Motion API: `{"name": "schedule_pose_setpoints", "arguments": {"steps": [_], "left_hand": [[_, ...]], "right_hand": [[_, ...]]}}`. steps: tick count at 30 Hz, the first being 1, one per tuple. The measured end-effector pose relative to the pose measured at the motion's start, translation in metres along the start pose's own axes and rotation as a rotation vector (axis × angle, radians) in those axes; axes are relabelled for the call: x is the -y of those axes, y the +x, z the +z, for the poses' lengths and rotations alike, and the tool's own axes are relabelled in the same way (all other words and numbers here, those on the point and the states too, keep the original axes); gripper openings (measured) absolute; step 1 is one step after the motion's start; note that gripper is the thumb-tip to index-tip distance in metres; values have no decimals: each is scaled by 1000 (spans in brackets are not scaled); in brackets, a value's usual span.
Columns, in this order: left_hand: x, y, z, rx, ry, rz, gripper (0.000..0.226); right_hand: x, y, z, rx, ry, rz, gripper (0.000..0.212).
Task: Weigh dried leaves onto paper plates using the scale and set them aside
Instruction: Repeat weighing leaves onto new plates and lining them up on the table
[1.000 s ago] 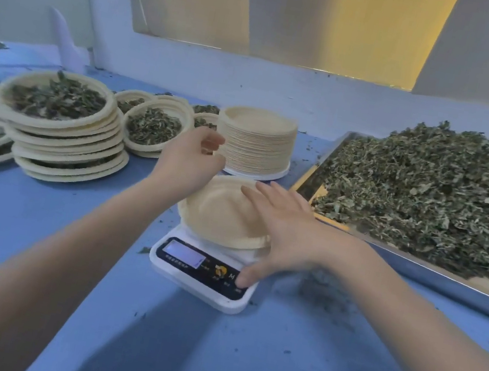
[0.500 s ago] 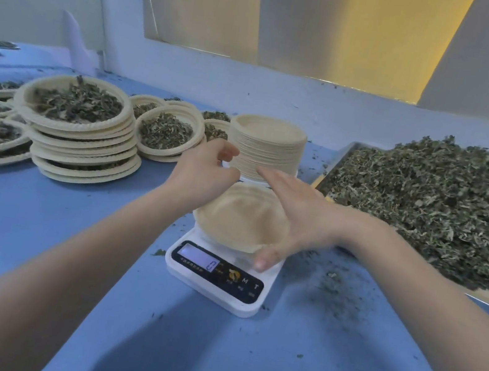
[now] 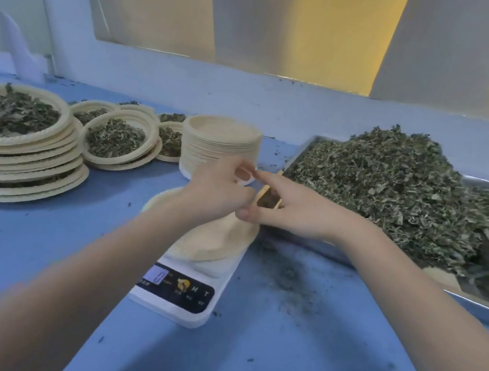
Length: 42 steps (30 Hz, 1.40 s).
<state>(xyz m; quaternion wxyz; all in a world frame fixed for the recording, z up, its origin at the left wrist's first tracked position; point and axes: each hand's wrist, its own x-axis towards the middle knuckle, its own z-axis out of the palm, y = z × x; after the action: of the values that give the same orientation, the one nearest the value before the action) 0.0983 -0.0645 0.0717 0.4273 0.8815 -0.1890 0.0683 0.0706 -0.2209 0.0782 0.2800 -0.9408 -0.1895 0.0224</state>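
A white digital scale [image 3: 182,292] stands on the blue table with an empty paper plate [image 3: 209,246] lying on it. My left hand [image 3: 220,187] hovers over the plate's far rim with its fingers curled, and I see nothing in them. My right hand [image 3: 293,208] is beside it, index finger and thumb spread, the index tip almost meeting my left fingertips. It holds nothing. A big heap of dried leaves [image 3: 397,199] fills a metal tray [image 3: 477,303] on the right.
A tall stack of empty paper plates [image 3: 221,145] stands just behind my hands. Filled plates are stacked at the left [image 3: 12,144] and behind [image 3: 116,143]. Leaf crumbs [image 3: 286,274] litter the table between scale and tray.
My right hand has lifted off the plate and moved back toward the tray corner. My left hand has risen slightly over the far rim. The plate stays on the scale.
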Motion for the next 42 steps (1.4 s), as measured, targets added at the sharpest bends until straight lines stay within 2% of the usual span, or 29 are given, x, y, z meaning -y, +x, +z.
{"name": "schedule_pose_setpoints", "arguments": {"steps": [2,3,8,12,14,20,25,28,31,34,36,39,42], "left_hand": [[-18,15,26,67,68,34,35],[-27,23,40,111,95,52,39],[-52,69,92,412,268,61,74],[-39,109,111,610,427,-42,107],[-32,120,127,641,532,-32,118],[-25,163,159,605,496,-27,118],[-19,196,172,523,491,21,121],[-15,211,176,513,440,3,121],[-14,215,181,527,396,18,118],[-18,214,172,636,367,54,96],[-23,210,157,743,368,67,88],[-30,207,137,795,567,28,110],[-34,204,129,925,586,-98,123]], "right_hand": [[-18,-8,-12,-58,-28,50,73],[-29,-13,-20,-74,-52,80,73],[-99,-49,-55,-73,-179,338,104],[-146,-58,-75,-45,-250,462,108],[-162,-45,-80,-12,-287,471,101],[-190,39,-86,-25,-408,426,67],[-210,103,-90,-87,-489,388,59],[-219,120,-80,5,-527,429,61],[-212,116,-74,78,-546,368,47],[-199,100,-90,189,-398,332,39],[-193,83,-107,259,-271,332,48],[-191,63,-120,322,-269,381,93],[-196,61,-110,458,-222,542,127]]}}
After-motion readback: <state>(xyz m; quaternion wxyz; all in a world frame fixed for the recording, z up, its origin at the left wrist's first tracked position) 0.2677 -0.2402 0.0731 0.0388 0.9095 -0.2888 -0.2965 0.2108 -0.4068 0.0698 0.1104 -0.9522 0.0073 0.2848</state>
